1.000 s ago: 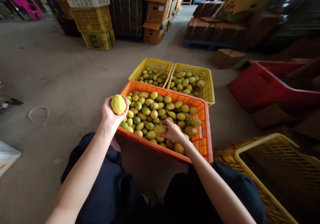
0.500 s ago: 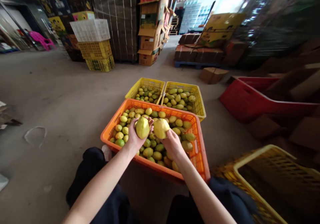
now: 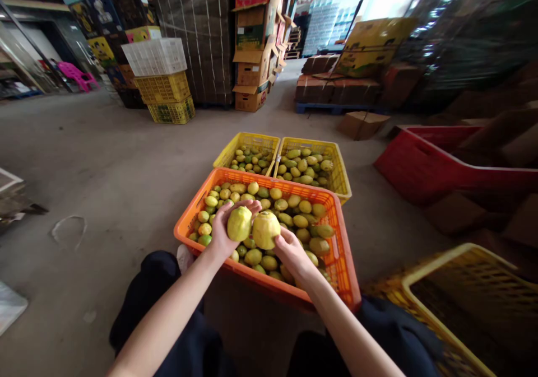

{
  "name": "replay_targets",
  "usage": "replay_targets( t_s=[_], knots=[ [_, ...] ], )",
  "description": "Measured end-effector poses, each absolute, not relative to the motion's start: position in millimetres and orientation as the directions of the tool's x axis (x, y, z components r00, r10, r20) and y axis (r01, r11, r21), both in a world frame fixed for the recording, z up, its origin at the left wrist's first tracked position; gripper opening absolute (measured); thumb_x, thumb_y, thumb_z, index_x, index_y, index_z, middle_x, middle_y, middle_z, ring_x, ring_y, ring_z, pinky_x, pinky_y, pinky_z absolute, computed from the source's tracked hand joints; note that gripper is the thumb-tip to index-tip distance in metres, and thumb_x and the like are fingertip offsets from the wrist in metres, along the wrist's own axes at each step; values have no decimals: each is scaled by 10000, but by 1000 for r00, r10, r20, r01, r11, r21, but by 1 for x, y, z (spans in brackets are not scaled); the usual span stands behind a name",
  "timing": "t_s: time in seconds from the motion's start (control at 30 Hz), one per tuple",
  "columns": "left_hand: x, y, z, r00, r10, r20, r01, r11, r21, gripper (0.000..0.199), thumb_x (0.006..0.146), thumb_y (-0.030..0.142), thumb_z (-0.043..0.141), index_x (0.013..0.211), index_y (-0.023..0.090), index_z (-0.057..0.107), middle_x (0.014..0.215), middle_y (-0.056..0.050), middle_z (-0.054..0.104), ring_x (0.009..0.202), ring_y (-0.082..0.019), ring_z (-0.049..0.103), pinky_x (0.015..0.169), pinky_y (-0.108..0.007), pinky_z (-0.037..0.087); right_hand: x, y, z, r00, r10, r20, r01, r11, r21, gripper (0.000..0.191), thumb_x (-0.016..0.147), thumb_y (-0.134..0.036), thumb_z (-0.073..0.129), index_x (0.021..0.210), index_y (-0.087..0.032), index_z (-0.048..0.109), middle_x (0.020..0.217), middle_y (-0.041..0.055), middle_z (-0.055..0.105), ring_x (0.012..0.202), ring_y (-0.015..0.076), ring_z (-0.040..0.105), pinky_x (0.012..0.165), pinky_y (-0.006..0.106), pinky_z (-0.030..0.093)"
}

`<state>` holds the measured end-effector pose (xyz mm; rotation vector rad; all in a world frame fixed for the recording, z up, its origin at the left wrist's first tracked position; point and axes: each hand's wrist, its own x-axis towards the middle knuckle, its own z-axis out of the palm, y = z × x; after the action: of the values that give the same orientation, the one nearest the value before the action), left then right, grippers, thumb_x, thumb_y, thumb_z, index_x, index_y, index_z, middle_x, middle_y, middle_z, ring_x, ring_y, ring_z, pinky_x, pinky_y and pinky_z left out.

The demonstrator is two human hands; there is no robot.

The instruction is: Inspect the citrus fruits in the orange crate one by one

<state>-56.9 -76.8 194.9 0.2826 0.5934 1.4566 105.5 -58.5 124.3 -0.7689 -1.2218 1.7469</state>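
Observation:
My left hand (image 3: 223,232) cups a yellow-green fruit (image 3: 239,224), its fingers spread behind it. Close beside that fruit, my right hand (image 3: 291,249) grips a rounder yellow fruit (image 3: 266,230) between thumb and fingers. Both are held above an orange crate (image 3: 348,270) full of green and yellow fruits (image 3: 300,221). Behind the orange crate stand two yellow crates, the left one (image 3: 225,152) with smaller fruits and the right one (image 3: 342,170) with larger green-yellow ones.
At the lower right is a yellow crate (image 3: 437,265), close to my leg. A red bin (image 3: 420,164) stands further right. Stacked white and yellow crates (image 3: 163,88), cardboard boxes (image 3: 250,74) and a pink chair (image 3: 78,75) are in the background.
The fruit in my right hand has moved slightly down and left, and its upper end is tilted more toward the camera. The fruit in my left hand has turned too. The view has shifted a little.

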Motion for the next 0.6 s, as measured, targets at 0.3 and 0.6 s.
replay_targets(
  t_s=[0.3, 0.6],
  knots=[
    [-61, -76, 194, -45, 986, -162, -788, 65, 613, 268, 752, 293, 526, 666, 130, 720, 707, -92, 718, 744, -249, 702, 749, -356, 546, 106, -65, 128, -514, 857, 26, -355, -186, -916, 742, 500, -657, 816, 1079, -213, 681, 1021, 88, 732, 1081, 312, 631, 927, 444, 497],
    [-69, -77, 192, -11, 989, -149, -739, 92, 667, 348, 755, 326, 514, 517, 134, 679, 536, -93, 646, 515, -190, 613, 609, -338, 535, 107, -71, 133, -623, 782, -11, -356, -296, -886, 758, 424, -618, 864, 1032, -199, 693, 1000, 67, 724, 948, 262, 672, 911, 390, 495]
  ],
)
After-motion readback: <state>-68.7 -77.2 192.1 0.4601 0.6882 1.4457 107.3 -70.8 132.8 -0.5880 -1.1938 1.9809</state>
